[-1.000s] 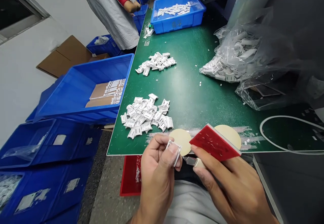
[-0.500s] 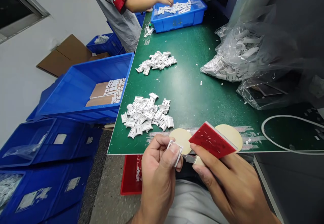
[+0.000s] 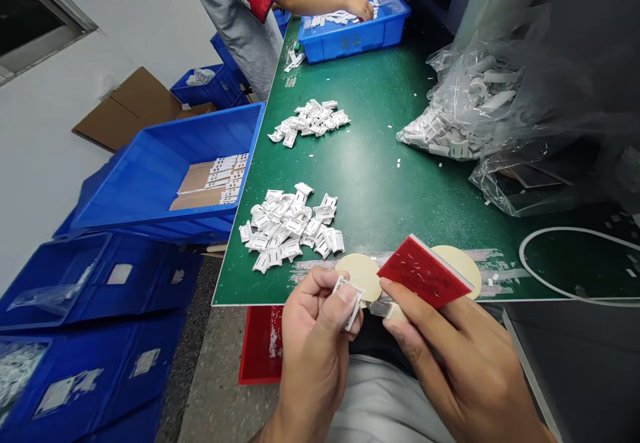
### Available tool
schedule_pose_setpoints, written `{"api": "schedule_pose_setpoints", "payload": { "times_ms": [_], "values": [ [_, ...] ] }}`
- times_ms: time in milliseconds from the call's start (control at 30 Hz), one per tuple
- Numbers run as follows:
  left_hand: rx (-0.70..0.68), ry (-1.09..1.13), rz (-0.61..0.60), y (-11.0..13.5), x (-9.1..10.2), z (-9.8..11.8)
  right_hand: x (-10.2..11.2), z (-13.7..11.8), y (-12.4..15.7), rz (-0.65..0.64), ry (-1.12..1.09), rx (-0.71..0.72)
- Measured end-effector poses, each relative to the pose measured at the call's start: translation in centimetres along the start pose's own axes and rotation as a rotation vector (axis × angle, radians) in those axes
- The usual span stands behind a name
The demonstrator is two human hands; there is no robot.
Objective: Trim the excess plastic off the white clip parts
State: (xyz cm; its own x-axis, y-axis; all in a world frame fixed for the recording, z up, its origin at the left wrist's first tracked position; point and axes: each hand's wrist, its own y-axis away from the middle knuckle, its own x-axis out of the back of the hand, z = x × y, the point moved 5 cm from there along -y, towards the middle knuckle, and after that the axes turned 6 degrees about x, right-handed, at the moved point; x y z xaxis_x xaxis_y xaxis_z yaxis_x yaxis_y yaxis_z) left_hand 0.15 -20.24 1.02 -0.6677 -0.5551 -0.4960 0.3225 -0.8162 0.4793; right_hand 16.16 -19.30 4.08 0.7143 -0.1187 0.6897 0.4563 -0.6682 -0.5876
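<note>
Pinched between the thumb and fingers of my left hand [image 3: 320, 336] is a small white plastic part [image 3: 354, 299], raised at the table's near edge. My right hand [image 3: 465, 356] grips a small knife with a cream handle [image 3: 397, 313]; its short metal blade [image 3: 381, 307] points toward the part, and I cannot tell whether they touch. A red pad with a white edge [image 3: 425, 273] rests along the fingers of the same hand, its far side hidden. Behind my hands, two pale yellow discs [image 3: 357, 271] lie on the table. A pile of similar white parts [image 3: 290, 226] sits beyond my left hand.
The green table [image 3: 370, 189] carries a second pile of parts [image 3: 313, 121] and a clear bag of white pieces [image 3: 465, 109]. A co-worker's hand [image 3: 360, 7] reaches into a blue bin [image 3: 355, 46]. Left stands a large blue crate [image 3: 135, 176]; below is a red tray [image 3: 255, 349].
My right hand, with the knife and red pad, has shifted slightly right and up. My left hand has barely moved. The co-worker's hand has moved right over the blue bin.
</note>
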Motion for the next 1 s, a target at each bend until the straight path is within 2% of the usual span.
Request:
{"api": "schedule_pose_setpoints", "payload": {
  "times_ms": [200, 333, 433, 533, 633, 700, 900, 1000],
  "values": [
    [0.019, -0.053, 0.0, 0.6, -0.3, 0.2, 0.6, 1.0, -0.1, 0.077, 0.056, -0.066],
    [0.097, -0.04, -0.044, 0.7, -0.5, -0.2, 0.9, 2.0, 0.5, 0.104, 0.005, -0.163],
    [0.232, 0.059, -0.109, 0.6, -1.1, -0.5, 0.7, 2.0, 0.8, 0.111, -0.056, -0.187],
    [0.434, 0.181, -0.177, 0.7, -1.9, -0.8, 0.7, 1.8, 1.1, 0.127, -0.067, -0.192],
    [0.61, 0.31, -0.201, 1.0, -2.5, -1.1, 0.8, 2.0, 1.4, 0.134, -0.08, -0.218],
    [0.668, 0.366, -0.193, 1.0, -2.5, -1.2, 0.9, 2.1, 1.5, 0.136, -0.095, -0.228],
    [0.685, 0.396, -0.177, 1.1, -2.8, -1.3, 1.1, 2.7, 2.3, 0.164, -0.143, -0.255],
    [0.63, 0.322, -0.158, 1.1, -2.9, -1.4, 1.0, 2.7, 2.8, 0.141, -0.14, -0.258]
  ]
}}
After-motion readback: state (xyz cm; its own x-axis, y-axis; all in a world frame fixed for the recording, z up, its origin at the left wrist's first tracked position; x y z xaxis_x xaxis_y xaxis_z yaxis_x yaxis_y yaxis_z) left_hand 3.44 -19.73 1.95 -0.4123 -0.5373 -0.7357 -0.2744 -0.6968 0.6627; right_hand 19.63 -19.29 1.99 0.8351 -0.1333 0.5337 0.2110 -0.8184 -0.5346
